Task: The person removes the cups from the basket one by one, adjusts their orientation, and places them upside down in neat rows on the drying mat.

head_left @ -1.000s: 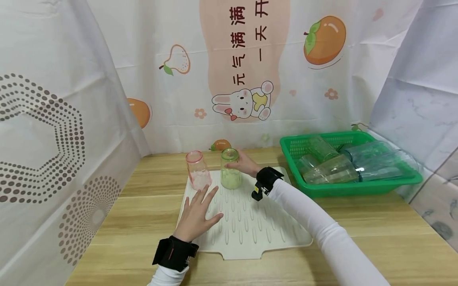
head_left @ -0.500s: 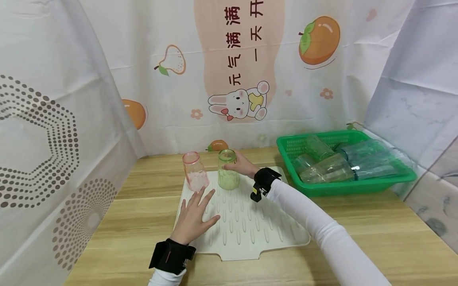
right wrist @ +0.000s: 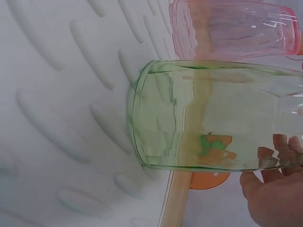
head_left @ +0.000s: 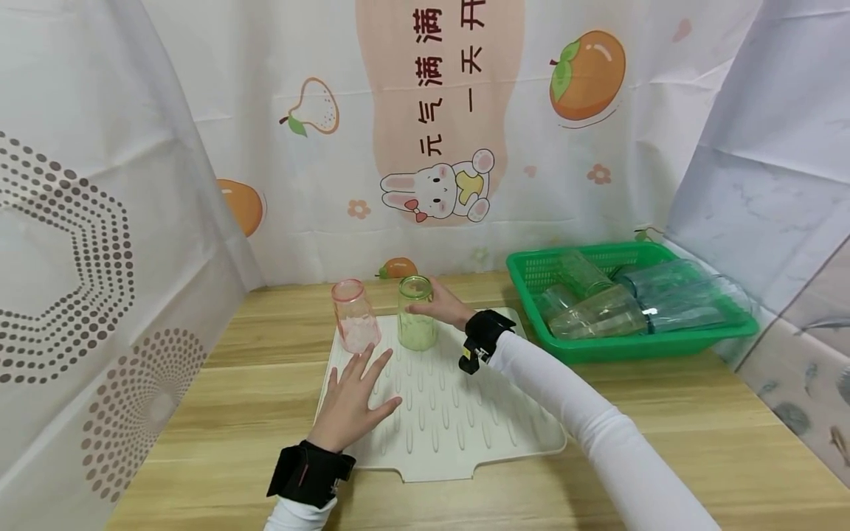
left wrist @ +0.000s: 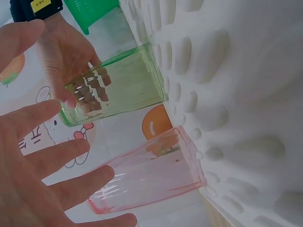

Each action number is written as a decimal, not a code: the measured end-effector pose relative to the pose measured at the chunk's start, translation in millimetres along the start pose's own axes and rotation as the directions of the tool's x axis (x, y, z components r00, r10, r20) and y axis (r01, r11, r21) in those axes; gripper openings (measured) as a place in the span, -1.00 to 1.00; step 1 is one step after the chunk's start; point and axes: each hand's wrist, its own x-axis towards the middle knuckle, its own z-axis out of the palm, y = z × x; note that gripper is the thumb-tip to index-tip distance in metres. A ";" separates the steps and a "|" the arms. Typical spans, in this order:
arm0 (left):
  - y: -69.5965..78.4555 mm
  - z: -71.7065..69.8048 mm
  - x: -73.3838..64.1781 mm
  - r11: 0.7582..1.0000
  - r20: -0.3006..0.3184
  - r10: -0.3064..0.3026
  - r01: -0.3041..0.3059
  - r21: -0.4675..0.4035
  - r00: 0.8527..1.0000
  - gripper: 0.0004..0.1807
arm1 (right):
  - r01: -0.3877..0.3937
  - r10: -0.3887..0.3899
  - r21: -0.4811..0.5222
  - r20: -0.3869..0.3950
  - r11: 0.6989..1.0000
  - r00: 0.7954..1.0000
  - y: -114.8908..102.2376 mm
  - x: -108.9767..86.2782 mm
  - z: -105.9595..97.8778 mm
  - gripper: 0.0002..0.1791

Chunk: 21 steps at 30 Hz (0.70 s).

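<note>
My right hand (head_left: 446,304) curls around the upper part of a clear green glass (head_left: 417,330), thumb on the near side and fingers behind it. The glass stands on a white ribbed draining tray (head_left: 458,431), wider end down in the left wrist view. To its left, a pink glass (head_left: 358,324) stands on the same tray, also wider end down. My left hand (head_left: 350,407) hovers over the tray's left side with fingers spread, holding nothing. In the head view its fingertips come close to the pink glass's lower end.
A green plastic basket (head_left: 571,352) at the right holds several clear, green and bluish glasses lying on their sides. The wooden table (head_left: 219,413) surrounds the tray. A printed curtain (head_left: 312,177) hangs behind the table's back edge.
The head view has shifted slightly, so everything appears a little further left. Both hands and the two standing glasses keep nearly the same places on the tray.
</note>
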 end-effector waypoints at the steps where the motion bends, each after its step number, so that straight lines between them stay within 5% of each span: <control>1: 0.3 -0.5 0.5 1.000 -0.001 0.004 -0.004 0.000 1.000 -0.20 | -0.004 0.004 -0.002 -0.004 1.000 1.000 -1.0 -0.5 -0.4 -0.25; 8: -0.1 -0.7 1.3 1.000 -0.006 0.016 -0.016 0.008 1.000 -0.20 | -0.035 0.035 -0.005 0.008 0.999 0.999 -8.6 -1.5 -7.3 -0.17; 21: 0.4 2.3 -1.3 1.000 -0.014 0.028 -0.029 -0.011 1.000 -0.20 | 0.026 -0.027 -0.015 -0.067 1.000 0.997 -34.5 -3.8 -48.8 -0.20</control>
